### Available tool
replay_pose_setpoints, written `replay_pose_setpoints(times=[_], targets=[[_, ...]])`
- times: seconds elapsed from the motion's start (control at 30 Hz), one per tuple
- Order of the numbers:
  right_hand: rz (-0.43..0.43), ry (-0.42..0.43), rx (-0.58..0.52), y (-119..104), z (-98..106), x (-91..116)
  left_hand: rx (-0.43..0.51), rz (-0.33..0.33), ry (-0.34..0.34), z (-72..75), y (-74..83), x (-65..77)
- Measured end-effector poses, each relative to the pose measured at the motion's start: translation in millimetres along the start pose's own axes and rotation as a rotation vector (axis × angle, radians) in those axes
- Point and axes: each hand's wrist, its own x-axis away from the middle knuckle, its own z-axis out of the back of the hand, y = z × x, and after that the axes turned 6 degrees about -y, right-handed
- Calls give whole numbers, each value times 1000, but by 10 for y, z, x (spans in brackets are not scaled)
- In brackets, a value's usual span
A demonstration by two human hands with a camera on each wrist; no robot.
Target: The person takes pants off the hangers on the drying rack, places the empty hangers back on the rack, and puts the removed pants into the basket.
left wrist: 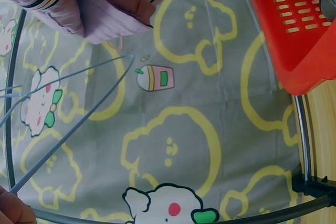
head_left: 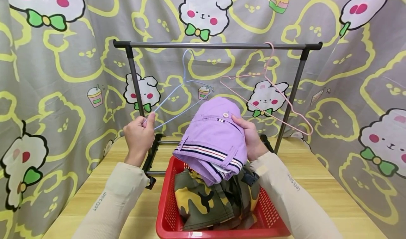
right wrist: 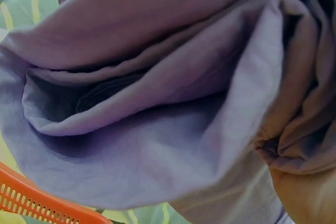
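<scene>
My left hand [head_left: 139, 136] grips one end of a light blue wire hanger [head_left: 184, 73], fingers curled round it; the hanger's hook points up, just below the rack bar. In the left wrist view the hanger [left wrist: 73, 129] runs from the fingers toward the cloth. With my right hand [head_left: 252, 136] I hold folded purple pants [head_left: 212, 133] by their side, thumb near the button. A striped band runs along the waist. The pants hang above the red basket, to the right of the hanger. Their folds [right wrist: 157, 150] fill the right wrist view, hiding most fingers.
A metal clothes rack [head_left: 203, 46] stands behind, with a pink hanger [head_left: 272, 51] hooked on its bar at the right. Below, a red basket [head_left: 165, 203] holds camouflage clothing [head_left: 206, 203]. The wooden table [head_left: 320, 196] is backed by a patterned curtain [head_left: 342, 91].
</scene>
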Motion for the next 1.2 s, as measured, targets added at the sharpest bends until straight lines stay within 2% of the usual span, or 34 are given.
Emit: replay_pose_setpoints(times=[0.47,0.67,0.97,1.2], targets=[[-1,-30,45,30,125,10,-5,15,9,5,41,-19],[3,-22,110,44,149,26,-3,18,8,-1,49,-30],[-27,-16,106,49,184,52,21,65,-10,1,65,-51],[-44,-22,136,48,221,92,27,63,-3,-11,81,-72]])
